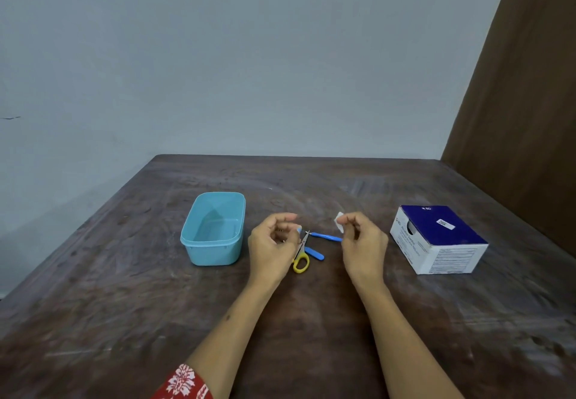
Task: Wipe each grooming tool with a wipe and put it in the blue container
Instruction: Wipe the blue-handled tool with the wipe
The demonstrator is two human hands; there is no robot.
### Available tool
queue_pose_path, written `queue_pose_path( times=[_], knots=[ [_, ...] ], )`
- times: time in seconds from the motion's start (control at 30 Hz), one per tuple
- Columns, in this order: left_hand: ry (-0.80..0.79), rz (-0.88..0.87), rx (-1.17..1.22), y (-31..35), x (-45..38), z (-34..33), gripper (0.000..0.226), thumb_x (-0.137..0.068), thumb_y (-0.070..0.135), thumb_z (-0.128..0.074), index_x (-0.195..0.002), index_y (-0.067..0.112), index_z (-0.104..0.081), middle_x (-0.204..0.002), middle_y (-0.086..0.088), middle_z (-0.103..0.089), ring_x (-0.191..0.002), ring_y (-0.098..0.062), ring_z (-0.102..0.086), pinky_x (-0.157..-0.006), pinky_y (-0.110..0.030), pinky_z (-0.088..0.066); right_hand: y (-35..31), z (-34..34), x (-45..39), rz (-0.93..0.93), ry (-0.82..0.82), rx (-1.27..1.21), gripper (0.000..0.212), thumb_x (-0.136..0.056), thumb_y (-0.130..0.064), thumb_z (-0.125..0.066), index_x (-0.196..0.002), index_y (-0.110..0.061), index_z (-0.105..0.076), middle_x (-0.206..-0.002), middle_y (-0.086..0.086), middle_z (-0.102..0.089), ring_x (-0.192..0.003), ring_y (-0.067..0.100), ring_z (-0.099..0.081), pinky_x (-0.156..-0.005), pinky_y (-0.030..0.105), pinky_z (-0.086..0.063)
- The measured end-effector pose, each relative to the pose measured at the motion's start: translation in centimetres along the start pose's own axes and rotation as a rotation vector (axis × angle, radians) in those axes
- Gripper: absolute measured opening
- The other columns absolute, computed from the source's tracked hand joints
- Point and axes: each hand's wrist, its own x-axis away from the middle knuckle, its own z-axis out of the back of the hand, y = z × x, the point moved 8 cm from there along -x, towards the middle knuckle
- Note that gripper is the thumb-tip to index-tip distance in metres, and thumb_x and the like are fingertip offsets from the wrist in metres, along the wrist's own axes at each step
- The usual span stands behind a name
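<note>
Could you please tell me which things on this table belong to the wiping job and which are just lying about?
Part of the job:
- blue container, nothing visible inside
- white wipe, pinched in the right hand
- yellow-handled scissors
- two blue-handled tools
- box of alcohol swabs
- left hand, fingers curled beside the scissors

Just there:
- wooden table
- grey wall

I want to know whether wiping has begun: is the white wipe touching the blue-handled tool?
Cannot tell. In the head view the right hand pinches the white wipe just above the blue-handled tool, whose end is hidden by that hand's fingers.
</note>
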Motion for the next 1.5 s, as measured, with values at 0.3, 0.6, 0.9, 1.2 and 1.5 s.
queue_pose_path(
  times=[0.3, 0.6, 0.9, 1.2, 1.5],
  knots=[
    [0.039, -0.106, -0.145, 0.9, 0.4, 0.3, 0.023, -0.079, 0.0, -0.063, -0.087, 0.021, -0.066, -0.075, 0.01, -0.065, -0.066, 0.002, -0.059, -0.055, -0.008, -0.045, 0.6, -2.6, 0.2, 0.131, -0.286, 0.619, 0.023, -0.091, -0.03, -0.055, -0.107, -0.02, -0.068, -0.112, -0.004, -0.063, -0.11, 0.018, -0.047, -0.093, 0.033, -0.032],
    [0.037, -0.334, -0.297, 2.0, 0.8, -0.4, 0.015, -0.078, 0.002, -0.066, -0.087, 0.013, -0.07, -0.081, 0.005, -0.066, -0.078, -0.003, -0.06, -0.064, -0.007, -0.044, 0.1, -0.5, 0.6, -0.024, 0.073, 0.014, 0.01, -0.084, -0.017, -0.068, -0.09, -0.011, -0.073, -0.085, -0.003, -0.064, -0.078, 0.014, -0.06, -0.068, 0.016, -0.041],
    [0.041, -0.345, -0.33, 2.0, 0.8, -0.4, 0.021, -0.074, 0.008, -0.067, -0.094, 0.014, -0.07, -0.086, 0.003, -0.069, -0.077, -0.004, -0.062, -0.072, -0.011, -0.046, -2.5, -4.8, 1.8, -0.005, -0.008, -0.317, 0.01, -0.079, -0.009, -0.072, -0.086, -0.013, -0.076, -0.081, -0.015, -0.066, -0.077, -0.004, -0.064, -0.07, 0.012, -0.049],
    [0.017, -0.259, -0.22, 1.5, 0.6, -0.3, 0.027, -0.074, 0.005, -0.073, -0.099, 0.014, -0.071, -0.087, 0.006, -0.07, -0.081, -0.002, -0.066, -0.072, -0.011, -0.05, -2.4, -4.5, 2.4, -0.031, -0.001, -0.382, 0.01, -0.079, -0.009, -0.072, -0.085, -0.015, -0.076, -0.082, -0.011, -0.071, -0.077, 0.001, -0.067, -0.067, 0.013, -0.049],
    [0.036, -0.192, -0.095, 1.0, 0.6, -0.1, 0.016, -0.081, 0.01, -0.069, -0.095, 0.017, -0.072, -0.083, 0.008, -0.072, -0.076, 0.0, -0.068, -0.07, -0.014, -0.052, -3.7, -4.0, 3.0, 0.069, 0.002, -0.343, 0.016, -0.081, -0.003, -0.067, -0.089, -0.014, -0.076, -0.082, -0.015, -0.068, -0.08, -0.003, -0.065, -0.071, 0.009, -0.048]
  ],
)
